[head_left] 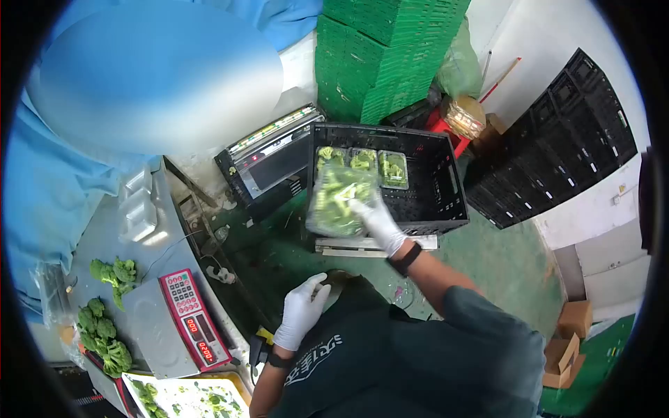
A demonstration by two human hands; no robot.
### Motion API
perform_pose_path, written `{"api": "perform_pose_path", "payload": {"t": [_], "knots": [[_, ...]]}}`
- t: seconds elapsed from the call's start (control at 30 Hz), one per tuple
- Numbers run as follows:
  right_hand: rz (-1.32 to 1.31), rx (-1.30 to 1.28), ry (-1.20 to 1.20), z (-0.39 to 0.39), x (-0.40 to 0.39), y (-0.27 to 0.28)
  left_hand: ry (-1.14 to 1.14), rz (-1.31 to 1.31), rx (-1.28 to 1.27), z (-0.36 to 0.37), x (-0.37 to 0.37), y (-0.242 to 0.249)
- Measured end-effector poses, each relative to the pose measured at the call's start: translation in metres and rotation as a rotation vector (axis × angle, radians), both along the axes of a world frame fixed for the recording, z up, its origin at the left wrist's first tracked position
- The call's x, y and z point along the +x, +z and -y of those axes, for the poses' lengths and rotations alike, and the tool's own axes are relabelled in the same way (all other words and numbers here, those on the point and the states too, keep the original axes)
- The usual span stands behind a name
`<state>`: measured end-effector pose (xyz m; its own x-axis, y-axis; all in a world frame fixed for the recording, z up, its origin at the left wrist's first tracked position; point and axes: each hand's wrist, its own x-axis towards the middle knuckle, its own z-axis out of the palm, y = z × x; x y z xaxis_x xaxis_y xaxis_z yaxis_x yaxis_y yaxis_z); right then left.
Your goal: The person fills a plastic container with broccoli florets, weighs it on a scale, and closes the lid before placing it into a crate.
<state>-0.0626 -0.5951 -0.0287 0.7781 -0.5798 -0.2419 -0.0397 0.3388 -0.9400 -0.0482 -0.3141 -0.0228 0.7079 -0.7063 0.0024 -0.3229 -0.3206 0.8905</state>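
Observation:
My right hand [380, 221], in a white glove, grips the edge of a clear plastic pack of broccoli [338, 198]. The pack is tilted and slightly blurred over the near left corner of a black crate [425, 202]. Inside that crate, several clear packs of broccoli [394, 171] sit in a row along the far left side. My left hand [303, 311], also gloved, hovers in front of my body with its thumb and fingers apart and nothing in it.
On the left table stand a red scale [191, 317], loose broccoli heads [104, 338], empty clear trays [139, 209] and a white tray of scraps [202, 397]. A wrapping machine [279, 164] adjoins the crate. Green crates [383, 63] and black crates [557, 139] are stacked behind and right.

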Motion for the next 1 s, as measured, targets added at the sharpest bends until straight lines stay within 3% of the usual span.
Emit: {"api": "perform_pose_path", "payload": {"t": [0.1, 0.17, 0.23, 0.27, 0.3, 0.37, 0.4, 0.47, 0.5, 0.57, 0.63, 0.73, 0.77, 0.83, 0.9, 0.97, 1.0], "knots": [[-0.203, -0.453, -0.08, 0.119, -0.028, -0.058, 0.052, 0.01, -0.02, 0.006, 0.0, -0.024], [-0.639, -0.705, 0.014, 0.197, -0.051, -0.091, 0.243, -0.254, -0.05, 0.009, -0.003, -0.03], [-0.792, -0.694, 0.003, 0.246, -0.066, -0.128, 0.323, -0.294, -0.024, 0.011, -0.006, -0.025], [-0.789, -0.53, 0.043, 0.283, -0.074, -0.183, 0.35, -0.329, -0.033, 0.01, -0.008, -0.032], [-0.925, -0.279, 0.116, 0.241, -0.064, -0.071, 0.375, -0.364, -0.042, 0.01, -0.011, -0.036], [-1.055, 0.031, 0.341, 0.28, -0.066, -0.105, 0.414, -0.401, -0.038, 0.012, -0.014, -0.036], [-1.059, 0.038, 0.348, 0.29, -0.071, -0.129, 0.448, -0.436, -0.045, 0.014, -0.015, -0.035], [-0.857, 0.337, 0.333, 0.297, -0.087, -0.173, 0.476, -0.43, -0.032, 0.019, -0.016, -0.031], [-0.866, 0.343, 0.338, 0.296, -0.086, -0.176, 0.499, -0.419, -0.03, 0.022, -0.016, -0.028], [-1.148, 0.086, 0.361, 0.288, -0.082, -0.18, 0.505, -0.419, -0.004, 0.024, -0.013, -0.021], [-1.159, 0.093, 0.428, 0.292, -0.078, -0.18, 0.529, -0.414, 0.005, 0.023, -0.013, -0.017], [-1.272, -0.251, 0.651, 0.298, -0.068, -0.173, 0.558, -0.424, -0.013, 0.01, -0.014, -0.014], [-1.278, -0.257, 0.65, 0.296, -0.061, -0.171, 0.559, -0.43, -0.019, 0.003, -0.014, -0.012], [-1.114, -0.781, 0.602, 0.282, -0.04, -0.159, 0.587, -0.395, -0.038, -0.016, -0.015, -0.006], [-0.944, -0.937, 0.471, 0.243, -0.011, -0.133, 0.65, -0.404, -0.052, -0.036, -0.017, 0.003], [-0.564, -0.88, 0.402, 0.196, 0.017, -0.128, 0.675, -0.362, -0.029, -0.061, -0.018, 0.015], [-0.407, -0.728, 0.438, 0.156, 0.038, -0.117, 0.733, -0.368, -0.094, -0.071, -0.022, 0.019]]}}
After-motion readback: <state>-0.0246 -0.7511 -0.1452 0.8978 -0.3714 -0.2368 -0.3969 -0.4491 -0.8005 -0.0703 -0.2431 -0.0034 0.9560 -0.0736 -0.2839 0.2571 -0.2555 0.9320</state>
